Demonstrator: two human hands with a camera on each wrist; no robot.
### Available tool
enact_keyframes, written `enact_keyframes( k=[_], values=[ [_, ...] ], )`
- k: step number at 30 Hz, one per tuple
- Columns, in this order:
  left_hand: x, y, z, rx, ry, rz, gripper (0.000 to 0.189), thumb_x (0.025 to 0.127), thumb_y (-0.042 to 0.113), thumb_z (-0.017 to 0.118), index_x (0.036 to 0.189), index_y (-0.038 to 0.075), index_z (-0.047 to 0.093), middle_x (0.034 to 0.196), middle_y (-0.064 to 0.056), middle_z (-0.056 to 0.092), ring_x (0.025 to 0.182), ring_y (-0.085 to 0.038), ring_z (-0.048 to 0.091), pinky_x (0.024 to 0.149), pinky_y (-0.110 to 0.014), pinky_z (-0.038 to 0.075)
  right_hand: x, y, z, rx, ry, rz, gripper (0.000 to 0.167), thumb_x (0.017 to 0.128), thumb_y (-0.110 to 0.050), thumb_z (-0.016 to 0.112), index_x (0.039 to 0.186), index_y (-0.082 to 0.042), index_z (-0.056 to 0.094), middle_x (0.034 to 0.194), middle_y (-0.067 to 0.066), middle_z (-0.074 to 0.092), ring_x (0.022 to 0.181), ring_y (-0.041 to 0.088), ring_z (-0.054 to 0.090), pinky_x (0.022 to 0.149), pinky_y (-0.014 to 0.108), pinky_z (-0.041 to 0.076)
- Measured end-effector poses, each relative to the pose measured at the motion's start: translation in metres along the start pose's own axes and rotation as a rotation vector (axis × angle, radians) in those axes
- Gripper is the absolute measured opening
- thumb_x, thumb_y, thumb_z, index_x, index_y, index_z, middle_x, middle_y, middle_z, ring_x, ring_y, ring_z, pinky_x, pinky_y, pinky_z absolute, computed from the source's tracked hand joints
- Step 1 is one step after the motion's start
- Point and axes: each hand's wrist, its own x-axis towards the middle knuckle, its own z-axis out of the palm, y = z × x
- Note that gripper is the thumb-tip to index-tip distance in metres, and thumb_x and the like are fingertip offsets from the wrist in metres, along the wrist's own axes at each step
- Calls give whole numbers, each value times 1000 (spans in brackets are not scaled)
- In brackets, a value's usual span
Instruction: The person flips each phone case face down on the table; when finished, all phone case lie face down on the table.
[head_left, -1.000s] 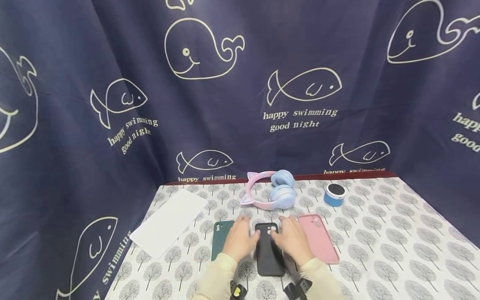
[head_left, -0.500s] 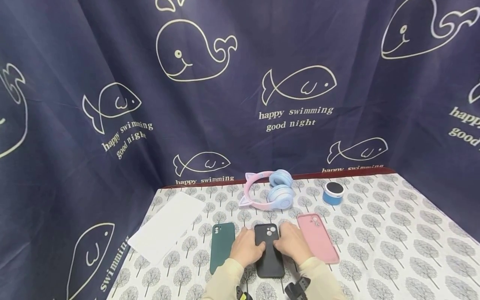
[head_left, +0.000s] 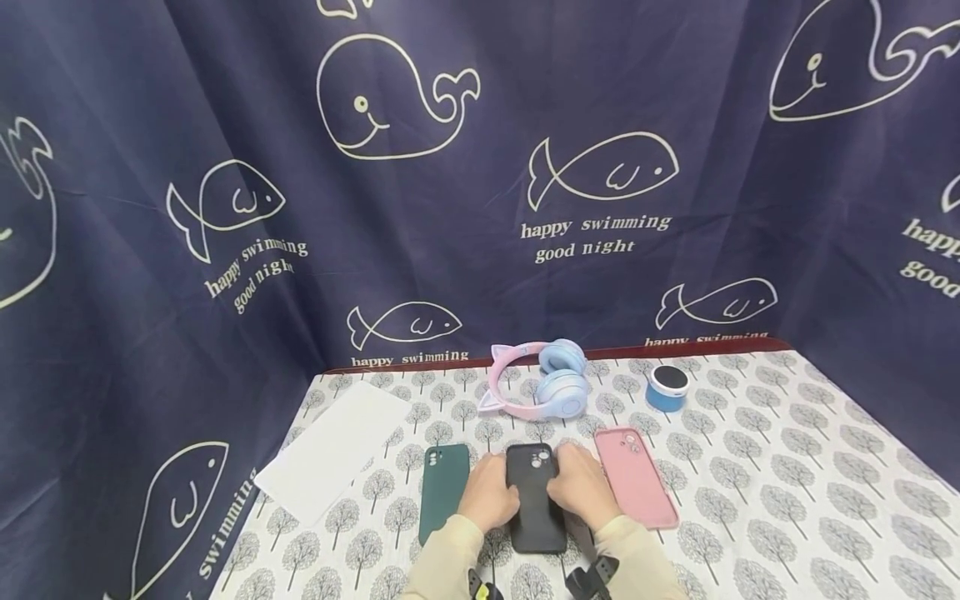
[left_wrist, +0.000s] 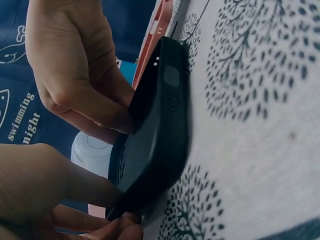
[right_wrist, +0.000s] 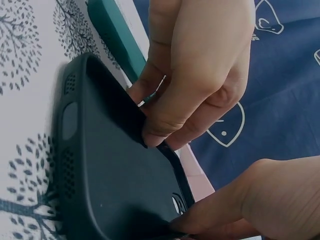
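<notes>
A black phone case (head_left: 537, 508) lies on the table between the hands, its hollow inside facing up and its camera cutout at the far end. My left hand (head_left: 487, 494) pinches its left long side, thumb over the rim. On the opposite side my right hand (head_left: 587, 487) pinches the edge the same way. In the left wrist view the black case (left_wrist: 172, 115) shows its near end with speaker holes. The right wrist view shows both thumbs inside the rim of the case (right_wrist: 125, 175). Fingertips outside the walls are partly hidden.
A dark green phone case (head_left: 444, 492) lies left of the hands, a pink phone case (head_left: 637, 479) right. Farther back are cat-ear headphones (head_left: 536, 383) and a blue-and-white round speaker (head_left: 667, 389). A white sheet (head_left: 333, 450) lies at the left on the tree-print tablecloth (head_left: 750, 483).
My left hand has moved right, off the green case and onto the black one. Both hands' fingers have curled in and now grip its sides. The black case has shifted only slightly.
</notes>
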Motion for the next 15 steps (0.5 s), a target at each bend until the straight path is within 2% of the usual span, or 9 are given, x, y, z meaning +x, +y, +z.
enact_keyframes(
  k=[6, 10, 15],
  values=[
    [3, 0, -6, -68, 9, -4, 25, 77, -3, 68, 102, -3, 65, 86, -10, 64, 82, -30, 64, 78, -49, 53, 2, -4, -1, 3, 14, 4, 41, 61, 11, 65, 102, 10, 66, 86, 16, 65, 71, 25, 60, 65, 41, 53],
    [3, 0, -11, -101, 17, -4, 35, 77, -1, 69, 112, -7, 64, 79, -6, 63, 76, -26, 63, 74, -45, 54, 2, -5, -1, 13, 15, 7, 42, 64, 10, 66, 106, 12, 66, 90, 19, 67, 71, 24, 61, 65, 41, 54],
    [2, 1, -19, -129, 42, 18, 49, 77, 1, 70, 124, -11, 59, 70, 3, 53, 66, -15, 51, 65, -34, 47, 2, -4, 0, 34, 25, -2, 43, 66, 8, 67, 108, 13, 65, 82, 15, 66, 69, 25, 60, 66, 44, 53]
  ],
)
